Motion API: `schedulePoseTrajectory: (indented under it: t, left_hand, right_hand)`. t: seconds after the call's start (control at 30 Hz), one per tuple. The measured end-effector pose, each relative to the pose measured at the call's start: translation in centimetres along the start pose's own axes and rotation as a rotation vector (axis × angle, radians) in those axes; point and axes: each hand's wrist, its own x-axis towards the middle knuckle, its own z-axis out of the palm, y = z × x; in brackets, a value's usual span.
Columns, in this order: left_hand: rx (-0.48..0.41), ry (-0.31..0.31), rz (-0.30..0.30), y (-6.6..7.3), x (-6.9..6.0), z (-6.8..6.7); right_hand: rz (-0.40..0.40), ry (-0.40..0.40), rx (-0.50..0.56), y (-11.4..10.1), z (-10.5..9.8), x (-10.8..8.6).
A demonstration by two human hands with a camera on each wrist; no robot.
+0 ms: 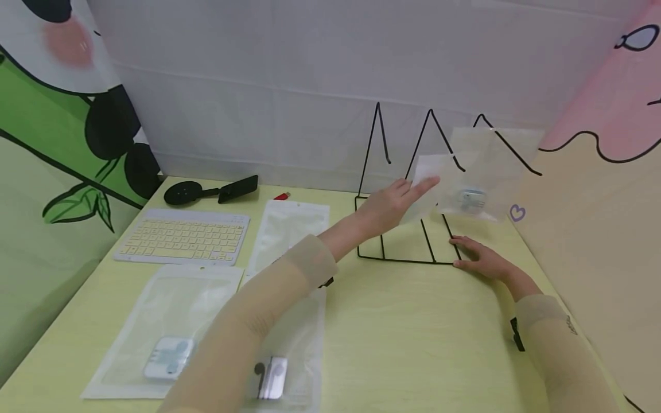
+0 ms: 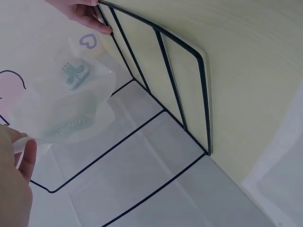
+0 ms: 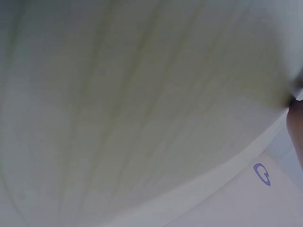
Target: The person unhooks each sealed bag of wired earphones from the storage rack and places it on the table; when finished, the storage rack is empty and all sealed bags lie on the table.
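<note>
My left hand [image 1: 389, 209] pinches the edge of a whitish translucent pouch [image 1: 428, 166] beside the prongs of a black wire display rack [image 1: 408, 261]. To its right, at the rack's right prong, is a clear zip bag [image 1: 516, 166] with a small white earphone case [image 1: 472, 199]. The layers overlap, so I cannot tell whether these are one bag or two. In the left wrist view, "QUALITY" is printed on the plastic [image 2: 71, 125]. My right hand [image 1: 482, 261] holds the rack's right base corner between thumb and fingers. The right wrist view shows mostly blurred tabletop.
At the left lie a white keyboard [image 1: 183, 235], a black folding stand [image 1: 206, 192] and a small red object [image 1: 282, 196]. Several flat pouches lie nearer, one with an earphone case [image 1: 169, 358], another with a small white item [image 1: 273, 378]. A cloth backdrop [image 1: 248, 115] stands behind the rack.
</note>
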Motion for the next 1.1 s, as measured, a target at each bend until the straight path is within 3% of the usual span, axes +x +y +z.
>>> schedulePoseTrajectory:
  t: [0.1,0.3,0.43,0.53,0.6,0.67,0.87,1.1]
  left_hand:
    - [-0.054,-0.043,0.014,-0.2,-0.1,-0.4]
    - [-0.233,-0.125,-0.081,-0.5,-0.6,-0.7]
    - [-0.376,-0.087,-0.158,-0.6,-1.1,-0.4]
    - [-0.481,-0.014,-0.223,-0.6,-1.5,-0.1]
    - [-0.503,0.036,-0.256,-0.6,-1.8,0.1]
    - [-0.465,0.088,-0.244,-0.7,-2.0,0.3]
    - [-0.215,0.179,-0.160,-1.0,-2.4,0.3]
    - [-0.238,0.258,-0.090,-1.4,-2.9,0.1]
  right_hand:
    - [0.002,-0.005,0.005,0.0,-0.1,-0.1]
    - [0.015,-0.010,-0.003,0.1,-0.2,-0.2]
    - [0.027,-0.012,-0.008,0.1,-0.1,-0.2]
    - [0.017,-0.013,-0.006,0.0,0.0,-0.2]
    - [0.010,-0.011,-0.002,0.0,0.0,-0.2]
    - [0.004,-0.009,0.001,-0.1,-0.1,-0.2]
    - [0.013,-0.013,0.008,-0.1,-0.1,-0.2]
    - [0.007,-0.006,0.010,0.1,-0.1,-0.2]
